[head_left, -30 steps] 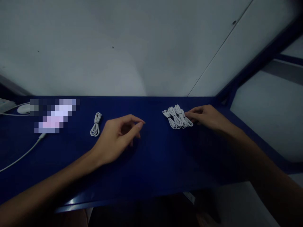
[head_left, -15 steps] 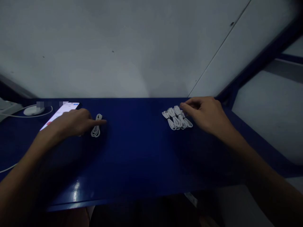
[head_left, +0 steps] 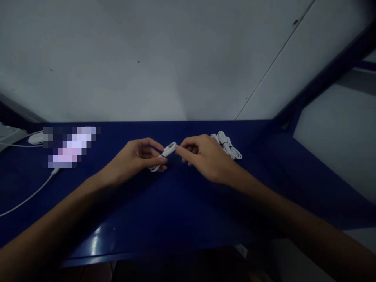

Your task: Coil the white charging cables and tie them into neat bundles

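My left hand (head_left: 143, 154) grips a coiled white cable (head_left: 169, 149) between thumb and fingers, just above the blue table. A dark tie binds the coil near its middle, and its loops show below my fingers. At the coil's upper right end my right hand (head_left: 195, 152) has thumb and forefinger pinched on its tip. Behind that hand, several more coiled white cables (head_left: 227, 145) lie side by side on the table; the hand hides part of them.
On the left of the blue table (head_left: 164, 219) lies a blurred-out phone (head_left: 73, 147) with a white cord (head_left: 35, 199) running from it. A white round object (head_left: 35, 138) sits at the far left. A grey wall (head_left: 117, 86) rises behind the table.
The single coil on the left has been picked up by my left hand and brought to the middle. My right hand has moved left from the other coils to meet it.
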`<state>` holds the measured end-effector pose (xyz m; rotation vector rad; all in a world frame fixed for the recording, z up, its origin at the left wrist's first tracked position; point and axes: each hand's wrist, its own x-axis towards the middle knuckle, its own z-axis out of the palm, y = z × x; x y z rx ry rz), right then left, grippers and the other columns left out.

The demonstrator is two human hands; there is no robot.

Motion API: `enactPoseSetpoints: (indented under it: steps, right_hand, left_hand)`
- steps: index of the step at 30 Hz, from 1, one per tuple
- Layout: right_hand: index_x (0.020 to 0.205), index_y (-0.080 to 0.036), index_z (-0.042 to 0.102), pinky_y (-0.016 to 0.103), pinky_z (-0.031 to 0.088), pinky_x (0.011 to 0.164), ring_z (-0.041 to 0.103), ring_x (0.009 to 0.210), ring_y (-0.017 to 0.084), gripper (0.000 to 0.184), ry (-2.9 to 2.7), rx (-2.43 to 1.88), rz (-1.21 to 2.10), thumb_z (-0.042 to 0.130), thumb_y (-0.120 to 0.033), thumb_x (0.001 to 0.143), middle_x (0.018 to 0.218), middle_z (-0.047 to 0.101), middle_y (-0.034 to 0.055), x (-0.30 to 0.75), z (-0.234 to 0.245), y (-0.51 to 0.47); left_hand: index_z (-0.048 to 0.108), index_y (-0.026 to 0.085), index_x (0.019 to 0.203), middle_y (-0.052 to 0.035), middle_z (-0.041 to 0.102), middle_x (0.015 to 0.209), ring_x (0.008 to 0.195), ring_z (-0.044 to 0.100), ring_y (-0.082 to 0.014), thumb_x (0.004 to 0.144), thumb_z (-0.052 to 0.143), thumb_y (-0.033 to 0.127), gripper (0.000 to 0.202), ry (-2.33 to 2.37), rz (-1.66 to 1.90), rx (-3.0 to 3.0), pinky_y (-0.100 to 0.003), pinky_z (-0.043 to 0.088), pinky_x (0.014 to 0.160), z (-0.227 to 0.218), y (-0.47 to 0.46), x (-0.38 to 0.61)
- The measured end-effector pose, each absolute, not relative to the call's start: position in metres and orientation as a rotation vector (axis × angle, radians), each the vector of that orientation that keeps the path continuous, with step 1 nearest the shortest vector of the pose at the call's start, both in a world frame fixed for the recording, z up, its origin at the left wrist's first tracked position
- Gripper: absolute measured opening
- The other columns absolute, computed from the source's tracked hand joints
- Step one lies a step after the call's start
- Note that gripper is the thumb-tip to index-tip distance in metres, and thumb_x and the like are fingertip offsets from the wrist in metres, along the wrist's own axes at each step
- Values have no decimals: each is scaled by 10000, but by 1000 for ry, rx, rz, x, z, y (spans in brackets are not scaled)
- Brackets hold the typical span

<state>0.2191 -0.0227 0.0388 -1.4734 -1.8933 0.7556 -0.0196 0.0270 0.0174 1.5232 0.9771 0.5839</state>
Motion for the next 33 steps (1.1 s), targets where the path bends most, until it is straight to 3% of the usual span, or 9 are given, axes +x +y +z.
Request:
enactPoseSetpoints:
  steps: [8,13,19,27,33]
  right_hand:
    - [875,-200,747,333,534,655,696,695,176,292,-1683,-1270,951,651,-402,1062,783,757,26,215,7,-14]
    - [911,-208,734,317,506,649,666,708,164,286,-1759,-1249,944,682,-451,1051,804,738,12,209,-2,-21]
    - [842,-219,662,318,459,633,571,687,150,253,-1833,-1275,563,789,-380,990,774,636,-7,198,-10,-26]
    - [977,-231,685,328,534,707,643,805,171,142,-1876,-1156,641,657,-309,1092,959,690,24,206,-13,-28]
    - [1002,-225,698,346,552,767,668,857,176,188,-1833,-1123,751,560,-242,1128,975,700,23,210,-10,-26]
  left_hand:
    - [782,168,1227,-89,858,1046,959,825,-231,770,984,282,512,926,681,1335,-387,635,996,4,17,-5]
    - [824,180,1174,-54,844,936,849,807,-217,691,1007,184,517,957,757,1351,-335,662,861,-3,13,-1]
    - [808,188,1115,-43,799,970,862,780,-199,699,981,164,450,961,795,1398,-290,633,814,-6,4,2]
    - [796,180,1057,-48,794,985,855,776,-195,727,972,188,374,921,787,1386,-323,649,838,-5,7,3]
    - [819,206,1158,-42,823,1033,907,797,-181,763,950,141,420,864,742,1290,-310,638,923,-5,10,0]
